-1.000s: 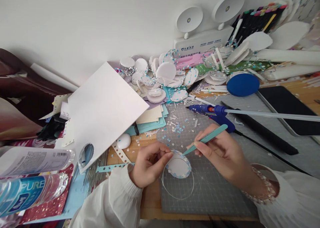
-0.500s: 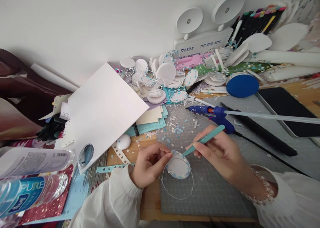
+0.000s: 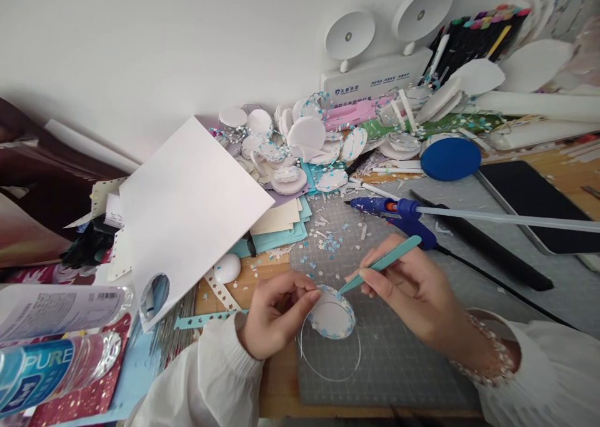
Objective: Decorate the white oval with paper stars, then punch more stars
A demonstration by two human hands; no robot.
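Note:
My left hand (image 3: 281, 314) pinches the left edge of a white disc (image 3: 332, 317) whose rim is ringed with small blue and white pieces. A thin pale wire loop (image 3: 328, 378) hangs from the disc over the cutting mat. In my right hand (image 3: 405, 289) are teal tweezers (image 3: 387, 260), slanting down to the left. Their tips meet the disc's upper rim; whether anything tiny sits between them I cannot tell. Scattered blue and white paper stars (image 3: 332, 244) lie on the mat just beyond the disc.
A blue glue gun (image 3: 384, 207) with a long glue stick lies beyond my right hand. Behind are a heap of white discs (image 3: 307, 133), a blue round lid (image 3: 450, 159) and a phone (image 3: 534, 202). A white board (image 3: 197, 208) and a water bottle (image 3: 60, 364) occupy the left.
The tweezer tips have shifted slightly left and down along the disc's rim. My left hand keeps its pinch on the disc. The whole view has drifted a little.

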